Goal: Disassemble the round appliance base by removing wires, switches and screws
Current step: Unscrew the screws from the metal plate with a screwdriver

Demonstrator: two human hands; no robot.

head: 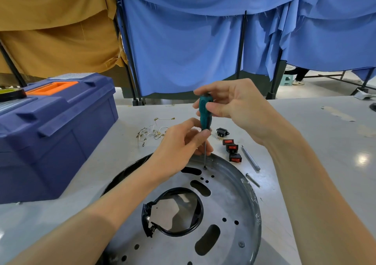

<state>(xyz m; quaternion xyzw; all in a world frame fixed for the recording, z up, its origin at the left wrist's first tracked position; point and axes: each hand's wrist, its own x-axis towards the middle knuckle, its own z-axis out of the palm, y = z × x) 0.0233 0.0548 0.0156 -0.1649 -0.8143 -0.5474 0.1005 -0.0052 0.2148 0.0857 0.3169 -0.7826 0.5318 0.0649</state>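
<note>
- Two large things share the table (305, 126): a blue toolbox (57, 134) along its left edge, lid down, and the round appliance base (230, 209) at the near edge, lying open side up so its screws face the person.
- Around the base's central hole runs a black ring (198, 214), torn on its left side.
- One right hand (234, 104) hovers over the far part of the base, fingers closed around the top of the green handle of a screwdriver (205, 114); that grip looks suited to twisting.
- One left hand (179, 144) pinches the bottom of the handle and the top of the shaft, probably to keep the tool upright and the tip seated.
- The shaft stands nearly vertical, its tip in a screw (204, 168) near the base's far rim, so this looks like the screw-removal step.
- Another screw (241, 244) sits by the right rim, seemingly not yet out.
- A tangle of white wires (152, 131) lies beyond the base toward the far edge, apparently already pulled off.
- Three red switches (232, 147) lie in a row just right of the base's far rim, with a black socket (222, 132) behind them, set aside clear of the work.
- Two loose metal bits (250, 158) lie right of the switches, within easy reach.
</note>
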